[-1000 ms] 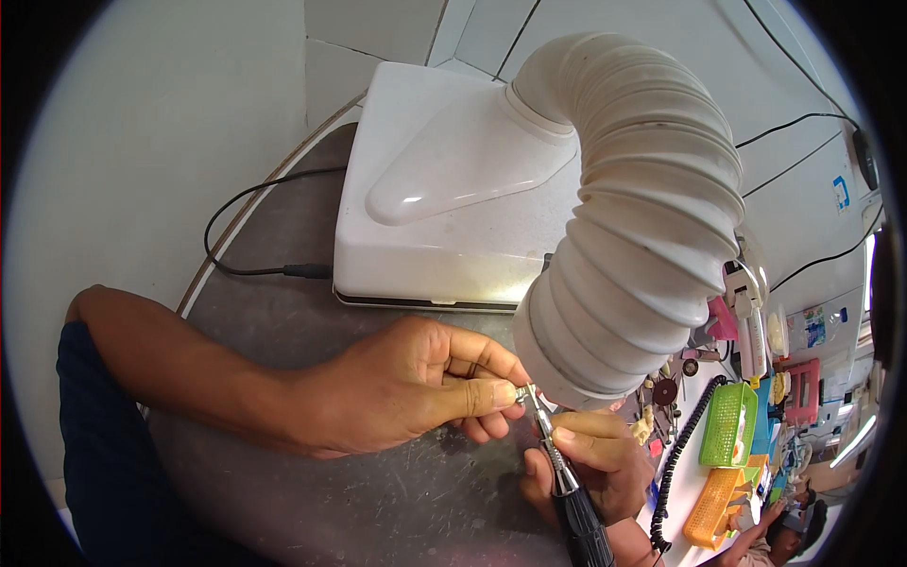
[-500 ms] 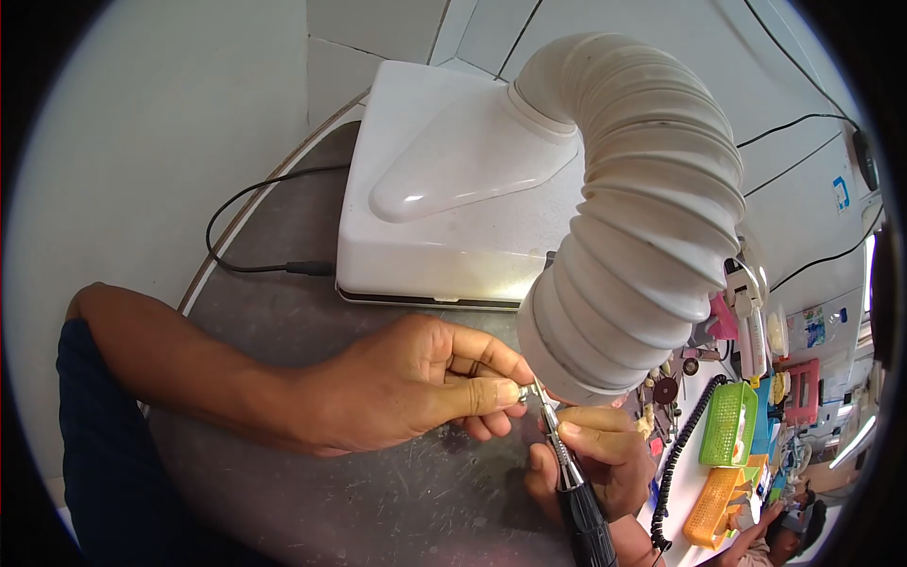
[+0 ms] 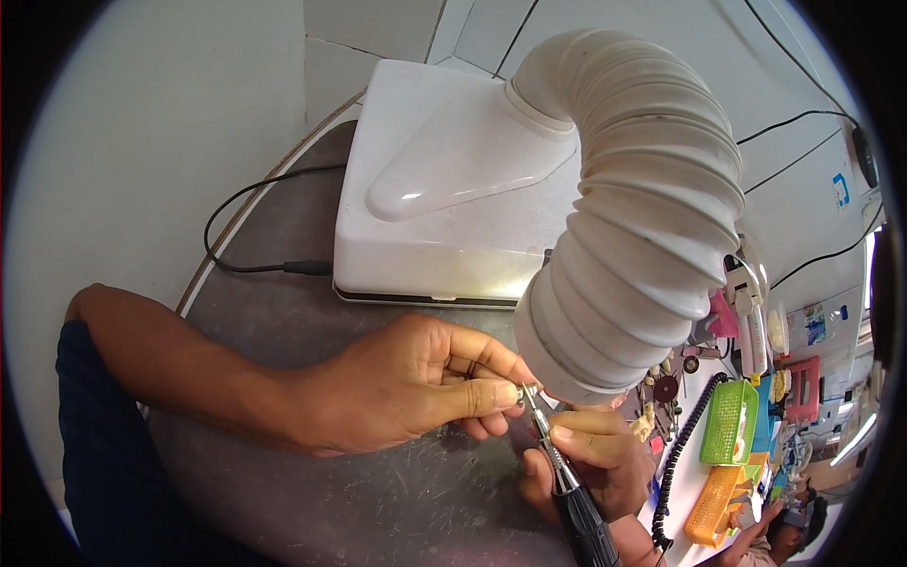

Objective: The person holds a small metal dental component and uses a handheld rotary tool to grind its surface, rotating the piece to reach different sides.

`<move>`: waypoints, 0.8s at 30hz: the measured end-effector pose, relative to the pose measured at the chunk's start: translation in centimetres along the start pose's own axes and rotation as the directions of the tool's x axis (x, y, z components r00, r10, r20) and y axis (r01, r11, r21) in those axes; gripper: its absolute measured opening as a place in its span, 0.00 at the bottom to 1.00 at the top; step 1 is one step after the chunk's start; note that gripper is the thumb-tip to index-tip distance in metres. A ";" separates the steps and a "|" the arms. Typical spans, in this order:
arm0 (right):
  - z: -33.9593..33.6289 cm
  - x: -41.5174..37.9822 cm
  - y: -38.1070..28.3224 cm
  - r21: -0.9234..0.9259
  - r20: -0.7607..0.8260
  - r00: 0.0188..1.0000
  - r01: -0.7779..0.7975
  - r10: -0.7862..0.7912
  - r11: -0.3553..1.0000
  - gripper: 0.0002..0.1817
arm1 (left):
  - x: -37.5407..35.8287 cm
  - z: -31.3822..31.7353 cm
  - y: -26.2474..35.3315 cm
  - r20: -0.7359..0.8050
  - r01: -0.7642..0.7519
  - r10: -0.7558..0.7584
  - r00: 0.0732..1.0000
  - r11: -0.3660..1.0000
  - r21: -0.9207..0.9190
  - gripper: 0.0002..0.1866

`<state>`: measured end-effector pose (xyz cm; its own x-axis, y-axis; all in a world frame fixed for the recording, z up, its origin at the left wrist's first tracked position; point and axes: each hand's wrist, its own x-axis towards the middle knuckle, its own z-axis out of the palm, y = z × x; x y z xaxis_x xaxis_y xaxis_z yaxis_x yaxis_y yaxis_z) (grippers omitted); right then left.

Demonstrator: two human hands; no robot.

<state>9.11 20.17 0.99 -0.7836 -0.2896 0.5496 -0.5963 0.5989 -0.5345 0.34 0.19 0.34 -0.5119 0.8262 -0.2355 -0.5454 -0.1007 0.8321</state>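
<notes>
My left hand pinches a small shiny metal piece between thumb and fingertips; the fingers hide part of it, so its kind does not show. In my right hand is a rotary handpiece, gripped like a pen, with a black body and a silver front end. Its thin bit is at the metal piece and seems to touch it. Both hands are above the dark grey table, just under the mouth of a ribbed white hose.
The hose joins a white box-shaped unit with a black cable. On the right are a coiled black cord, a green basket, an orange basket and small discs and tools. Another person sits at far lower right.
My right hand and the handpiece have shifted slightly left and up, bringing the bit across the metal piece. My left hand has stayed nearly still.
</notes>
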 end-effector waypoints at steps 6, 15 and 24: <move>0.0 -0.1 -0.2 -0.001 -0.009 1.000 -0.017 0.017 1.000 0.18 | 0.0 -0.1 0.0 0.022 -0.027 0.026 0.999 0.999 0.032 0.17; -0.1 0.0 -0.2 0.014 0.035 0.999 -0.004 0.004 1.000 0.19 | 0.0 0.0 0.0 0.010 -0.026 0.026 1.000 0.999 0.030 0.17; 0.0 -0.3 0.0 0.047 -0.018 1.000 -0.007 0.008 0.999 0.19 | 0.0 0.0 0.1 0.024 -0.060 0.060 0.998 0.998 -0.009 0.12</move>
<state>9.34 20.25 0.79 -0.7849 -0.2720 0.5568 -0.5986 0.5647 -0.5681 0.33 0.21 0.41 -0.5279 0.8314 -0.1733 -0.5197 -0.1549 0.8402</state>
